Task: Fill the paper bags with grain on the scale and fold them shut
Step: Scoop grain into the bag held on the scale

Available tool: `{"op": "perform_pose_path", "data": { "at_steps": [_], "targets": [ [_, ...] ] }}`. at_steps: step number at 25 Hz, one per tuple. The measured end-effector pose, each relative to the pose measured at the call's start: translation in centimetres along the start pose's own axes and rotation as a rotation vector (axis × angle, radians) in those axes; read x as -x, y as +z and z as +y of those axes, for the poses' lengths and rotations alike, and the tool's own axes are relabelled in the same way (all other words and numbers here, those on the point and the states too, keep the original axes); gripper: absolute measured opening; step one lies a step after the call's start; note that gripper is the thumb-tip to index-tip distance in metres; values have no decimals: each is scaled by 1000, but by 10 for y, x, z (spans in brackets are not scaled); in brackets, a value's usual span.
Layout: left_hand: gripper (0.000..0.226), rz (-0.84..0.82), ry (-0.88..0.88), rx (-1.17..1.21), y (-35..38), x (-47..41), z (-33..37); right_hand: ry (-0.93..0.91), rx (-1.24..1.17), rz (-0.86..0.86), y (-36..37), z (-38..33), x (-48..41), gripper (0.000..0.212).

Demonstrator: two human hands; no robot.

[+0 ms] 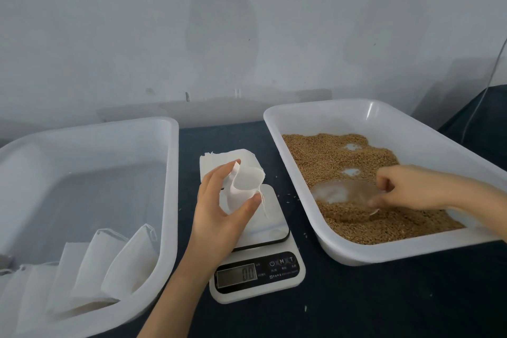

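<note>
Your left hand (219, 208) pinches an open white bag (245, 186) between thumb and fingers, holding it over the scale (277, 217), which reads zero. Right of the scale, your right hand (417, 189) grips what looks like a clear scoop (345, 195), blurred, sunk in the grain (329, 156). Left of the scale, filled bags (129, 261) lean in a tray (170, 173).

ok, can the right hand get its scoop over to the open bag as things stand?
Probably yes. The right hand holds the scoop in the grain tray; the left hand holds the bag open above the scale, and only the tray's low rim lies between.
</note>
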State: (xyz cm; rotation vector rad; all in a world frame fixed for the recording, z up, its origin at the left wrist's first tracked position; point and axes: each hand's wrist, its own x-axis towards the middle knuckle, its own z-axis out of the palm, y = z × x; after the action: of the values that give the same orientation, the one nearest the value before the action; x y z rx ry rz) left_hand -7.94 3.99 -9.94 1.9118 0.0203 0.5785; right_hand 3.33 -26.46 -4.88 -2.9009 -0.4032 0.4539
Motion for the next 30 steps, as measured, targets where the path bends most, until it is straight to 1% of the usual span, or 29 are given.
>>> {"op": "perform_pose_path", "data": {
  "at_steps": [1,5,6,8,10,13,17,20,23,26,30],
  "targets": [
    [53,-4,1,-4,0,0,0,1,-22,-14,-2,-1,1,35],
    [56,-16,-4,-12,0,0,1,-20,-200,-95,-12,-3,7,44],
    [57,-20,-5,-3,0,0,0,-26,-226,-114,-15,-3,9,43],
    [59,-32,-23,20,0,0,-3,-15,-213,-124,-17,-4,12,50],
    [60,-49,-53,33,0,-1,-5,11,-181,-64,-17,-5,13,54],
    [62,-78,-82,54,1,-1,-8,0,-166,58,-19,-7,16,45],
    [69,-121,-115,81,1,-1,-5,-66,-211,235,-30,-18,25,46],
    [73,-137,-142,107,1,-1,-4,-134,-212,311,-42,-31,32,47],
    [77,-139,-171,80,1,-1,-4,-173,-193,337,-53,-46,38,48],
    [75,-141,-168,34,0,-2,-2,-214,-208,320,-61,-63,41,51],
    [58,-169,-163,-5,0,-3,-1,-267,-162,269,-69,-85,41,49]
  ]
}}
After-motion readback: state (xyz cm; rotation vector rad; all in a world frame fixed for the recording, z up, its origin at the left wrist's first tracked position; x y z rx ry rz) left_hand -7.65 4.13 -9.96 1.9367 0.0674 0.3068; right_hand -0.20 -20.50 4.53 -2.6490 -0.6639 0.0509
